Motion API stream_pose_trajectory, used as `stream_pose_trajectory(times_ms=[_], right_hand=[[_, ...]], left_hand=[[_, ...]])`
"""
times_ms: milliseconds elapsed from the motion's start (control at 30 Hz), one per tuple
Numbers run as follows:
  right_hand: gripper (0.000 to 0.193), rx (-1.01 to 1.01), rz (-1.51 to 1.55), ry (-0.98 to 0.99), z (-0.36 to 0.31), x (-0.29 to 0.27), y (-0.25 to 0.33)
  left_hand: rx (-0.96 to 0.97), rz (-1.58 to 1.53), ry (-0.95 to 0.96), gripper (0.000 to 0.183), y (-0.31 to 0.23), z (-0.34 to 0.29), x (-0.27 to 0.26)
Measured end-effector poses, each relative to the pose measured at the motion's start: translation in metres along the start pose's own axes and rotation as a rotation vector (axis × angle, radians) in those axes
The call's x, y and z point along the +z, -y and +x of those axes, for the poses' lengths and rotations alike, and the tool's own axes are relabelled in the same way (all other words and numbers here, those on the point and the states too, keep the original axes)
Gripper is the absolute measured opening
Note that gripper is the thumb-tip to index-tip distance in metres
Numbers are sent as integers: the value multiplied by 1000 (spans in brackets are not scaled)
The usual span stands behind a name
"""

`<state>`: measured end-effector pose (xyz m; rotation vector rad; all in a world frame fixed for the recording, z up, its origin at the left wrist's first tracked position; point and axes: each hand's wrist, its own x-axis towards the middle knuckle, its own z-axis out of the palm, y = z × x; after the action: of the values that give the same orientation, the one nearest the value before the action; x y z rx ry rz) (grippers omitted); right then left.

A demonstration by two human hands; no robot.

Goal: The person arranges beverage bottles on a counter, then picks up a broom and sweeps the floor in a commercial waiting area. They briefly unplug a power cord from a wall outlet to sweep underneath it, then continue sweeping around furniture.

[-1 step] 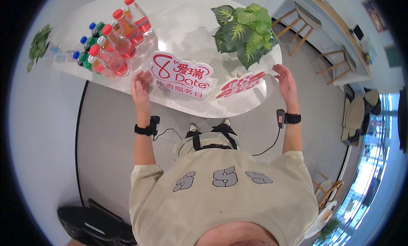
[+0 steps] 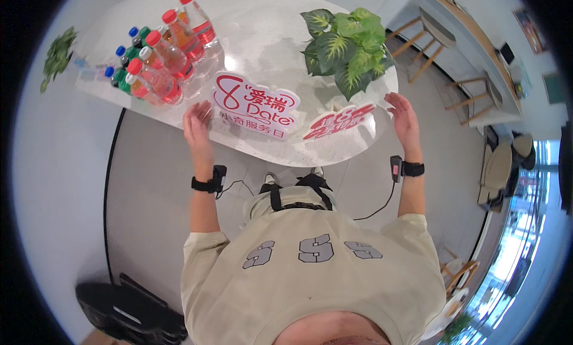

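Observation:
My left hand (image 2: 197, 119) is at the near edge of the white speckled table (image 2: 268, 20), fingers stretched out and holding nothing. Just right of it stands a white cut-out sign with red lettering (image 2: 256, 106). A second, smaller red and white sign (image 2: 338, 122) leans at a low angle farther right. Beyond that sign's right end is my right hand (image 2: 404, 115), empty, with its fingers apart and slightly bent. I see no contact between either hand and the signs.
Several drink bottles (image 2: 170, 56) with red, blue, green and white caps crowd the table's left. A leafy green plant (image 2: 346, 47) stands behind the smaller sign. Wooden-legged stools (image 2: 439, 32) are at the right by a counter. A black chair (image 2: 128, 309) is at lower left.

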<state>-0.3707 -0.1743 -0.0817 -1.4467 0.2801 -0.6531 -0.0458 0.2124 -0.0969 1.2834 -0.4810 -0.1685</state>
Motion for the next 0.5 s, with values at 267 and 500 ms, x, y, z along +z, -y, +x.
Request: stream_pose_trajectory(times_ms=[267,500], right_hand=[[63,-104,-975,296,73,-28,14],[83,-168,-1001,734,162,-35,-19]], left_hand=[[160,389,-432,44,2,-101,60],[67,891,-330,109,-10,-165,167]])
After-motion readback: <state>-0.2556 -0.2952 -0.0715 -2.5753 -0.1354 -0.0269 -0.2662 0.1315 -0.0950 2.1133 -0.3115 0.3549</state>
